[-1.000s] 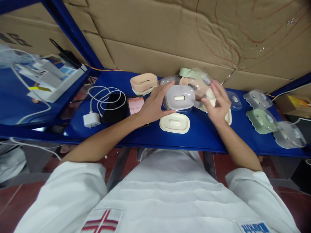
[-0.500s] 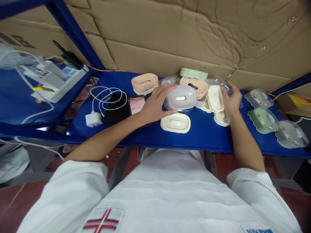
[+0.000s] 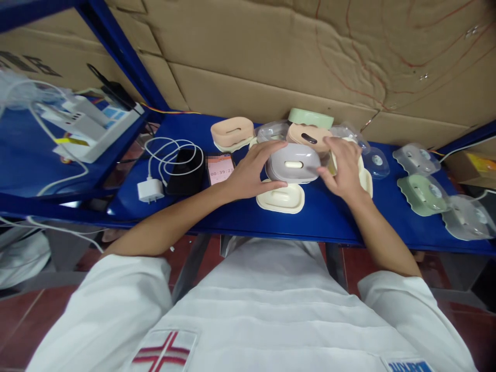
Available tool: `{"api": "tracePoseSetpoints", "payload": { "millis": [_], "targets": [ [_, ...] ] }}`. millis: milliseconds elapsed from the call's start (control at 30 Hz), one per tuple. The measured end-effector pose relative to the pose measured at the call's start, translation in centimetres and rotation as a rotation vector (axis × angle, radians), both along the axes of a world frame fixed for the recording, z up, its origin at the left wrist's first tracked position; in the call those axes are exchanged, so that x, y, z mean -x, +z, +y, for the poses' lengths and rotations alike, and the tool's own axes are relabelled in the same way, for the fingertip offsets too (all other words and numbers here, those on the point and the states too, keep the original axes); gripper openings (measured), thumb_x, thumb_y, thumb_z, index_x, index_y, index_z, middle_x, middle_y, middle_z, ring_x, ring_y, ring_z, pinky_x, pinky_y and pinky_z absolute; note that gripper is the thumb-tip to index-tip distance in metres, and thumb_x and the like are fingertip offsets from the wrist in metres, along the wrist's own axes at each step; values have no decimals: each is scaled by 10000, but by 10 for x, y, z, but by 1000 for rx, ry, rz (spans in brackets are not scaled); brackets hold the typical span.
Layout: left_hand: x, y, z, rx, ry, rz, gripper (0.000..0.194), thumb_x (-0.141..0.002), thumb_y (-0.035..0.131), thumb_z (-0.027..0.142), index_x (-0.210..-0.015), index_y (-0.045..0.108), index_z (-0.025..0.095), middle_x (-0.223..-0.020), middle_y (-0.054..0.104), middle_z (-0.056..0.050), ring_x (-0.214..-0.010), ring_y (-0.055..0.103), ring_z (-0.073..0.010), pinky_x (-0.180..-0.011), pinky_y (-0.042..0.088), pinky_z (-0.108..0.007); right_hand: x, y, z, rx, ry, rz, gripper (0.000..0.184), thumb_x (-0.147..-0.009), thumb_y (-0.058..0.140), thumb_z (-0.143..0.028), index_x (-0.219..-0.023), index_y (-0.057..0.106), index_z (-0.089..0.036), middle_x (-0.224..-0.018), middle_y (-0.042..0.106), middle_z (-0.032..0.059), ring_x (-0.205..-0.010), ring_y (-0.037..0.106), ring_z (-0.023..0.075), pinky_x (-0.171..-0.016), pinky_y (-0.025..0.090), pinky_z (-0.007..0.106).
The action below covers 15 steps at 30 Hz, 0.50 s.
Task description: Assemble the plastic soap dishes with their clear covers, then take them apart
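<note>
My left hand (image 3: pixel 261 168) grips the left end of a grey oval soap box (image 3: pixel 296 155), fingers along its far side and thumb along its near side. A cream slot shows in the box's face. My right hand (image 3: pixel 343 165) hovers at the box's right end, fingers apart and thumb close to it; whether the thumb touches cannot be told. Just in front of the box a cream oval tray (image 3: pixel 284 200) lies on the blue table. Other cream trays (image 3: pixel 366 181) are partly hidden by my right hand.
Peach boxes (image 3: pixel 232 133), a green piece (image 3: pixel 310 118) and clear covers (image 3: pixel 375 163) stand along the back. Several covered boxes (image 3: pixel 422 194) sit at right. At left are a phone (image 3: pixel 220 169), a black power bank (image 3: pixel 185 173) and a white charger (image 3: pixel 150 190) with its cable.
My right hand has moved left from the cream trays and clear cover to the grey box's right end. The grey box has shifted slightly right and nearer in my left hand.
</note>
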State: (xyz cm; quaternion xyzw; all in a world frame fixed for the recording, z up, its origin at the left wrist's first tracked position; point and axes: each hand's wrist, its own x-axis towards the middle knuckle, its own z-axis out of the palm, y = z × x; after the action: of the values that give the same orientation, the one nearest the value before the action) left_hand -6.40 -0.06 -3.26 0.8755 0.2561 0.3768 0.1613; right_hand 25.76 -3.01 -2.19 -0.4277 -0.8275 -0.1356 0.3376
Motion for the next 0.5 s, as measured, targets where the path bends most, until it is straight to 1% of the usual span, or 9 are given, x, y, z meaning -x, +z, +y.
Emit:
{"api": "tracePoseSetpoints", "payload": {
  "millis": [67,133,200,300,400,500],
  "targets": [
    [-2,0,-3,10,-20,-9,942,-956,685,803,-1673,420,251,-1663,521,-193,-1555,494,-384,-1304,405,-589,14,-1,-8,-2,100,-89,790,-1048,461,-791,-1675,446,-311,-1533,669,124,-1421,613,394,-1219,401,601],
    [-3,0,-5,-5,-52,-24,935,-959,696,787,-1677,410,260,-1659,525,-190,-1553,499,-376,-1299,415,-580,25,-4,-14,17,161,-173,812,-1026,534,-792,-1679,458,-316,-1508,694,117,-1391,643,374,-1211,418,565],
    [-4,-2,-5,-39,-82,-41,915,-965,727,742,-1677,409,265,-1653,532,-189,-1550,503,-374,-1299,413,-579,31,-7,-16,34,200,-230,754,-1043,591,-714,-1667,492,-302,-1469,724,116,-1351,672,348,-1187,444,531],
    [-4,-4,-3,-75,-105,-39,886,-978,746,690,-1680,408,266,-1642,541,-194,-1542,508,-380,-1295,412,-591,34,-11,-15,73,226,-251,602,-1081,609,-583,-1612,578,-301,-1438,748,103,-1318,695,321,-1142,488,507],
    [-2,-7,1,-52,-118,-21,927,-970,747,700,-1701,371,271,-1649,519,-201,-1548,493,-386,-1300,408,-601,33,-14,-12,112,225,-239,500,-1077,618,-563,-1518,673,-334,-1429,758,80,-1309,704,322,-1115,525,520],
    [-1,-10,2,-15,-110,38,961,-941,766,722,-1708,369,303,-1683,461,-194,-1582,438,-402,-1319,380,-622,32,-15,-12,109,213,-205,457,-1063,633,-585,-1435,733,-340,-1404,772,73,-1282,721,327,-1101,547,539]
  ]
}}
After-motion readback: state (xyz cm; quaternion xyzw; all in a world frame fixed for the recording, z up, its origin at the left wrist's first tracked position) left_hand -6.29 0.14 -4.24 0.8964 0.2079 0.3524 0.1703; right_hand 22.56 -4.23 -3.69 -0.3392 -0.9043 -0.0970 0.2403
